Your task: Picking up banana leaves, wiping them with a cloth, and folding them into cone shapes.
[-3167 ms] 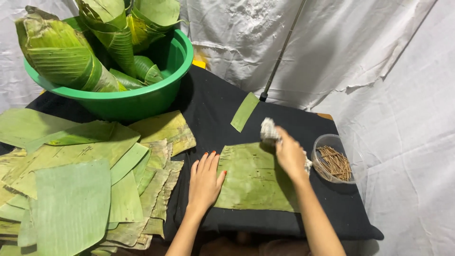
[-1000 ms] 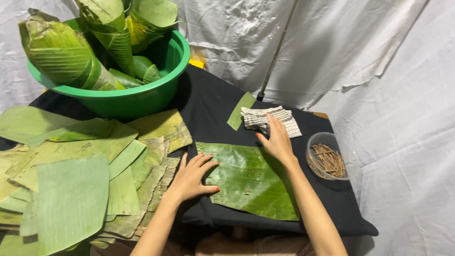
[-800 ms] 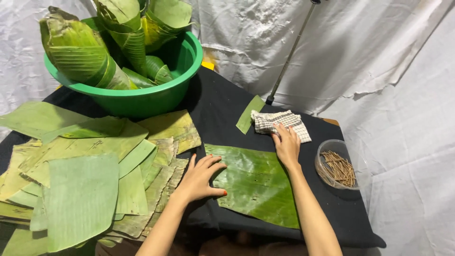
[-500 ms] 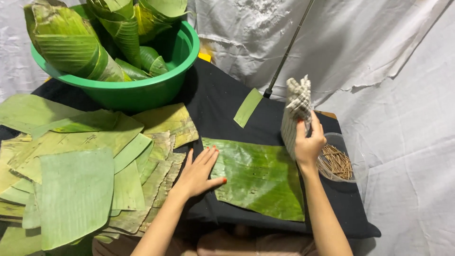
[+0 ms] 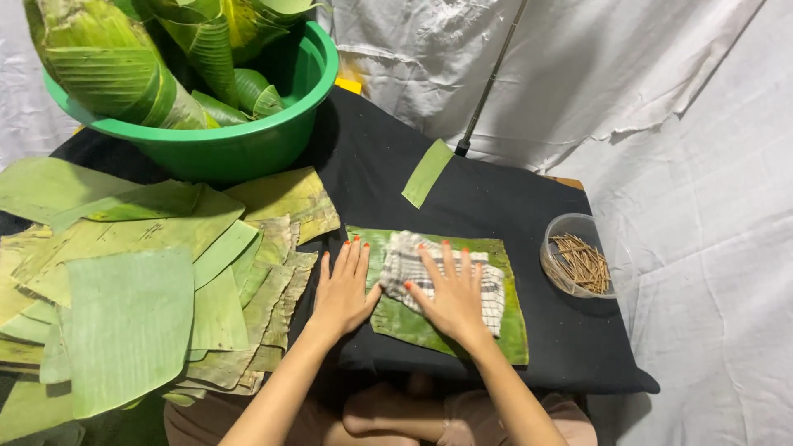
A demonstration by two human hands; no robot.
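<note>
Right hand (image 5: 453, 295): flat, fingers spread, pressing cloth (image 5: 413, 268) onto leaf (image 5: 504, 330).
Left hand (image 5: 343, 285): flat, open, holding nothing, on leaf edge.

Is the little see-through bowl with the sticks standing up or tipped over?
Standing up. The clear bowl sits flat on the black cloth, its open rim facing up, and the brown sticks lie inside; none have spilled out.

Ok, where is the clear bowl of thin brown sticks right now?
In the head view, the clear bowl of thin brown sticks sits on the black table cover at the person's right, just beyond the rectangular green leaf piece under the right hand.
</note>
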